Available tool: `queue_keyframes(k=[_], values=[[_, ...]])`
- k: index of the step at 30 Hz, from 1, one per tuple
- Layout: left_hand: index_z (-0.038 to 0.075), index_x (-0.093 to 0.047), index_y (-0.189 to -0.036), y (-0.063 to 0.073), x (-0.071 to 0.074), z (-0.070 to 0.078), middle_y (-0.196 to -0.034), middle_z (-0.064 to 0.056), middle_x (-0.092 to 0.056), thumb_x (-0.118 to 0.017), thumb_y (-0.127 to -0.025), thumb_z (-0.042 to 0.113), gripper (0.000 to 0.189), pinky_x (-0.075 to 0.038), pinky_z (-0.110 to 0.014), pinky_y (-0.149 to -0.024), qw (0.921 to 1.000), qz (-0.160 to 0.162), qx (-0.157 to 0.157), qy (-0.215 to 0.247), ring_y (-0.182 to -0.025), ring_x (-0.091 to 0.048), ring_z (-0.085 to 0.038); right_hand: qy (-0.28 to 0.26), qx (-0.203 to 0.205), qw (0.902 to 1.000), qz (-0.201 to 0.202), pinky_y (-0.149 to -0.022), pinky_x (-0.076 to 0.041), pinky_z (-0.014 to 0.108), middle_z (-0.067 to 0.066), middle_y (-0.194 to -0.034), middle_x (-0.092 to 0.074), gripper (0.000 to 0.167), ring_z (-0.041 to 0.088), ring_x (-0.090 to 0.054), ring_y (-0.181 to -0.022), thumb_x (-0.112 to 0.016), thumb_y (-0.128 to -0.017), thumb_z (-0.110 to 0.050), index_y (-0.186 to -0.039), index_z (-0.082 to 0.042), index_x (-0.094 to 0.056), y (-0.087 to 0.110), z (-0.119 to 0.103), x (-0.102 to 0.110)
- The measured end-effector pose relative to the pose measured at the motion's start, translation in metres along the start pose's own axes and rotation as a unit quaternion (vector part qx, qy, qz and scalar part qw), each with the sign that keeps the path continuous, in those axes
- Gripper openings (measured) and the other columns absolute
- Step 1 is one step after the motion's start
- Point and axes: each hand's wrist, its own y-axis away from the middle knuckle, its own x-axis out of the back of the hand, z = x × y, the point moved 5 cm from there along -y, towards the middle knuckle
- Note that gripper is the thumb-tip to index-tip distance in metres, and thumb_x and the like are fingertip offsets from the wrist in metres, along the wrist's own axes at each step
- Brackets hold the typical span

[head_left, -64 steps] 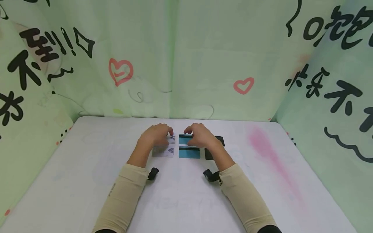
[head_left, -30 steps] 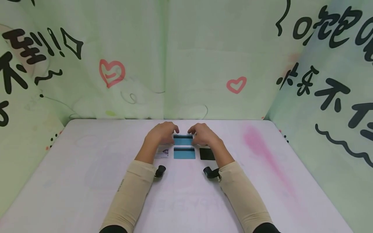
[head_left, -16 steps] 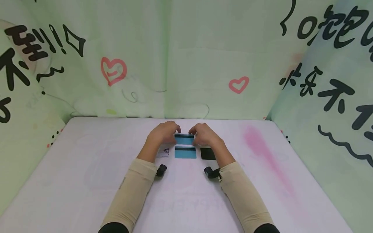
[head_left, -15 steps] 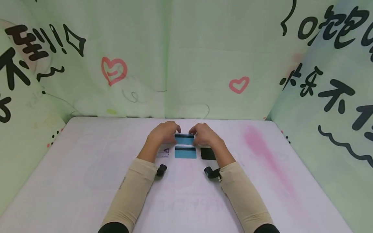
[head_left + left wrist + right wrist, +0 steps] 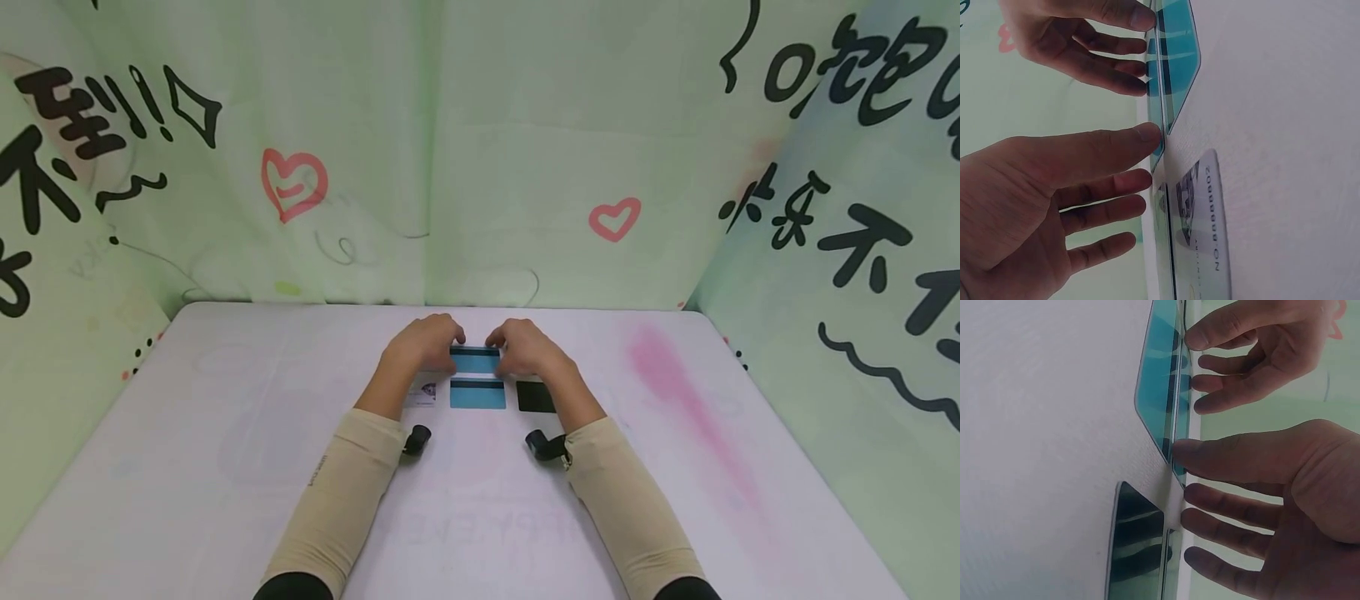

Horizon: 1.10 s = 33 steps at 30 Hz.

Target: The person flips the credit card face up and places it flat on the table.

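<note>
Two blue cards with dark stripes lie one behind the other: the near card [image 5: 477,394] and the far card [image 5: 476,360]. My left hand [image 5: 425,342] is at the far card's left end, its thumb touching that end in the left wrist view. At its right end, my right hand [image 5: 523,347] touches it with the thumb. The other fingers of both hands are extended and spread past the card. Below my left hand lies a white printed card [image 5: 1204,219]; below my right hand, a black card [image 5: 535,397]. The cards behind these are mostly hidden by my hands.
The white table [image 5: 480,517] carries a pink smear [image 5: 697,408] on its right side. Green curtains [image 5: 517,150] with black lettering and red hearts hang behind and at both sides. Black wrist cameras [image 5: 543,445] sit at my beige sleeves [image 5: 630,508].
My left hand has moved right from the white cards to the far blue card's left end. My right hand has shifted to its right end. Over the last half second both stay still.
</note>
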Motion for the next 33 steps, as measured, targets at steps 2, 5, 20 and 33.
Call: queue_keyframes(k=[2, 5, 20, 33], values=[[0.010, -0.070, -0.133, 0.0003, -0.0001, 0.0004, -0.136, -0.009, -0.067, -0.083, -0.087, 0.018, 0.048, -0.049, -0.047, -0.110, 1.0000, 0.000, -0.002, -0.001, -0.121, -0.062, -0.025, 0.001, 0.002, 1.0000, 0.001, -0.091, -0.055, 0.040, 0.015, -0.127, -0.070, 0.051, 0.027, -0.060, -0.102, -0.084, -0.081, -0.009, -0.130, -0.004, -0.071, 0.0000, 0.0000, -0.0002], [0.009, -0.071, -0.132, 0.0009, -0.0002, 0.0010, -0.135, -0.009, -0.067, -0.083, -0.087, 0.017, 0.047, -0.049, -0.047, -0.109, 1.0000, 0.002, -0.003, -0.002, -0.120, -0.062, -0.025, 0.001, 0.005, 1.0000, 0.002, -0.092, -0.055, 0.041, 0.016, -0.127, -0.070, 0.051, 0.028, -0.060, -0.102, -0.084, -0.081, -0.009, -0.130, -0.004, -0.072, -0.0006, 0.0002, -0.0008], [0.007, -0.072, -0.129, 0.0004, -0.0006, 0.0017, -0.128, -0.011, -0.066, -0.085, -0.086, 0.016, 0.046, -0.050, -0.045, -0.107, 1.0000, 0.003, -0.002, 0.002, -0.116, -0.061, -0.025, 0.003, 0.003, 1.0000, -0.002, -0.096, -0.055, 0.042, 0.016, -0.126, -0.069, 0.050, 0.028, -0.060, -0.104, -0.085, -0.081, -0.009, -0.128, -0.004, -0.071, -0.0025, 0.0011, -0.0017], [0.006, -0.072, -0.129, 0.0033, 0.0021, 0.0045, -0.128, -0.008, -0.071, -0.084, -0.086, 0.016, 0.046, -0.049, -0.047, -0.109, 0.9999, 0.010, 0.003, 0.003, -0.118, -0.064, -0.025, 0.011, 0.020, 0.9997, -0.002, -0.099, -0.054, 0.043, 0.015, -0.124, -0.069, 0.049, 0.028, -0.061, -0.106, -0.084, -0.082, -0.009, -0.128, -0.003, -0.069, -0.0026, 0.0006, -0.0011]])
